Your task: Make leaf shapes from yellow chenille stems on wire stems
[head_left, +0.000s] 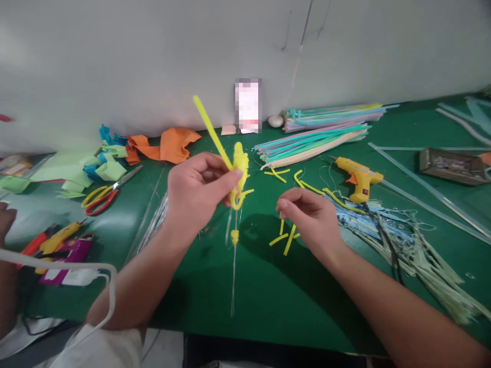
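Note:
My left hand [207, 189] is closed in a pinch on a yellow pipe-cleaner figure [240, 158] above the table. One long straight yellow stem sticks up from it past my fingers. Thin silvery wires [233, 271] hang below, with a small yellow knot [235, 236] partway down. To the right, my right hand [310, 214] has its thumb and forefinger pressed together; whatever is between them is too small to make out. Short cut pieces of yellow pipe cleaner [279, 239] lie under and beside that hand, and bent longer ones [307, 185] lie just behind it.
A yellow glue gun [360, 179], bundled pipe cleaners [318, 145] and a lit phone [248, 105] are at the back. Scissors [102, 199] and coloured paper [178, 143] lie left. Blue and pale green strands [414, 250] spread right. Another person's arm [7, 276] shows at far left.

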The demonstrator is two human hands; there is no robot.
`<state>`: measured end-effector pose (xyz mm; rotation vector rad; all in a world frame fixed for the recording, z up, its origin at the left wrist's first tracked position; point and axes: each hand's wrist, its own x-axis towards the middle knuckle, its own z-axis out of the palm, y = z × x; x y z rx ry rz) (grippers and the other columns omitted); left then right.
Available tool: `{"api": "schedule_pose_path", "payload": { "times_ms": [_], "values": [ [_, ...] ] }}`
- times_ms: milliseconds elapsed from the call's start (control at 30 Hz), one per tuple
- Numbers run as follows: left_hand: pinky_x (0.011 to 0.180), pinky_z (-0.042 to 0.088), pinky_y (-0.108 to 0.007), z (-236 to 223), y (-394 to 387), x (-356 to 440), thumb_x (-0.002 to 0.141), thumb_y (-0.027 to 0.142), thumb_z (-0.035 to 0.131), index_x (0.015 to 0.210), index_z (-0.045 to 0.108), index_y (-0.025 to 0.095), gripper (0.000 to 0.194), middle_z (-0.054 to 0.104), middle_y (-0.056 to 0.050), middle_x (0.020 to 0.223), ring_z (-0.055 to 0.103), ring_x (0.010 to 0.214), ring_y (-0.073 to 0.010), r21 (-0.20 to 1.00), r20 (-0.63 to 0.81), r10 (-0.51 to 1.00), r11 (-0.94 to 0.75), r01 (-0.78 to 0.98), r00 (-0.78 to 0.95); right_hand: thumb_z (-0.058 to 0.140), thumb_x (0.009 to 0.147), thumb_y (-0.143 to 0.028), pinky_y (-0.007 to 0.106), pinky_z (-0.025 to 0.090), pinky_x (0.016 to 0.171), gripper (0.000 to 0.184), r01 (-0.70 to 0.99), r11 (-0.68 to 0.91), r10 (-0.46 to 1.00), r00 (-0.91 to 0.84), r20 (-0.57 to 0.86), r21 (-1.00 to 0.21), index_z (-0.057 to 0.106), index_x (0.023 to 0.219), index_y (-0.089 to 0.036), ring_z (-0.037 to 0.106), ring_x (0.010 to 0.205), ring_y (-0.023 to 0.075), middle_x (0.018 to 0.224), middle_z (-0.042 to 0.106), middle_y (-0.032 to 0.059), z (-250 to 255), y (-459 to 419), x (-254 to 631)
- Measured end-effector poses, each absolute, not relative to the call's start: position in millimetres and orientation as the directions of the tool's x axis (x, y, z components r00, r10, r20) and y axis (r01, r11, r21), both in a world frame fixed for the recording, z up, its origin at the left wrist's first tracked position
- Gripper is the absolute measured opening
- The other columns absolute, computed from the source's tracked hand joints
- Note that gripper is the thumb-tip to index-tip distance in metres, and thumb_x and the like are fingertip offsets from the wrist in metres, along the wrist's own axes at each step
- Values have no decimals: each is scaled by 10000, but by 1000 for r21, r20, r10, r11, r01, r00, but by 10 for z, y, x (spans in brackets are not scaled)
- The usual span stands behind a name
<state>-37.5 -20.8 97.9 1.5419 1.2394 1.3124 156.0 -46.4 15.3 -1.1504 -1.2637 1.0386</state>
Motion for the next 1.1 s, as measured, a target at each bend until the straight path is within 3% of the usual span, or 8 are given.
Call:
{"api": "schedule_pose_path", "payload": {
  "times_ms": [133, 233, 433, 567, 667, 800, 1000, 1100],
  "values": [
    [476, 477, -217, 971, -385, -202, 746, 268, 747, 729, 646, 186, 131, 669, 14, 638, 592, 509, -103, 897, 270, 957, -289, 334, 104, 712, 769, -352, 273, 434, 561, 192, 95, 250, 961, -143, 236, -963, 618, 687, -207, 545, 567, 127, 627, 621, -3, 227, -526, 1467],
    [528, 492, -224, 928, -461, -103, 756, 247, 729, 771, 683, 195, 72, 702, 0, 707, 611, 569, -113, 862, 264, 937, -336, 379, 230, 681, 780, -362, 273, 441, 558, 180, 82, 293, 944, -186, 274, -953, 638, 696, -209, 548, 571, 134, 620, 628, -7, 204, -540, 1442],
    [649, 507, -257, 858, -460, -69, 873, 229, 588, 883, 719, 178, 141, 716, -48, 808, 634, 694, -135, 799, 291, 838, -478, 365, 462, 503, 853, -635, 348, 501, 661, 472, -120, 221, 937, -249, 245, -968, 677, 734, -213, 616, 663, 199, 687, 661, 35, 80, -517, 1539],
    [621, 481, -245, 798, -422, -63, 871, 190, 564, 840, 717, 186, 156, 703, -29, 757, 622, 676, -129, 760, 244, 789, -517, 394, 564, 600, 794, -648, 338, 479, 607, 489, -100, 129, 976, -164, 144, -987, 629, 573, -212, 574, 578, 189, 538, 561, 15, 84, -498, 1569],
    [658, 503, -247, 755, -402, -72, 870, 188, 560, 870, 719, 192, 159, 723, -33, 810, 653, 736, -140, 768, 255, 817, -496, 404, 518, 582, 859, -550, 330, 471, 639, 445, -90, 90, 988, -116, 100, -992, 642, 581, -209, 576, 592, 176, 559, 592, 14, 93, -467, 1578],
    [734, 542, -252, 733, -369, -110, 876, 208, 577, 916, 721, 185, 151, 745, -55, 938, 681, 829, -147, 803, 357, 855, -487, 343, 377, 572, 900, -419, 315, 474, 696, 301, -212, 101, 988, -89, 123, -972, 674, 708, -210, 606, 639, 160, 659, 653, 8, 69, -407, 1617],
    [660, 516, -217, 567, -276, -122, 852, 186, 610, 882, 724, 181, 118, 746, -40, 875, 677, 793, -129, 740, 382, 819, -549, 389, 428, 705, 784, -488, 288, 483, 645, 321, -151, -78, 994, -92, -64, -985, 658, 695, -183, 636, 579, 151, 589, 664, 11, -13, -318, 1657],
    [588, 479, -211, 417, -218, -146, 826, 191, 638, 779, 704, 175, 83, 706, -20, 739, 627, 653, -104, 782, 405, 848, -515, 351, 341, 811, 676, -439, 271, 491, 613, 311, -121, -146, 989, -43, -142, -982, 640, 676, -180, 656, 555, 154, 556, 660, 0, -43, -289, 1654]
  ]
}}
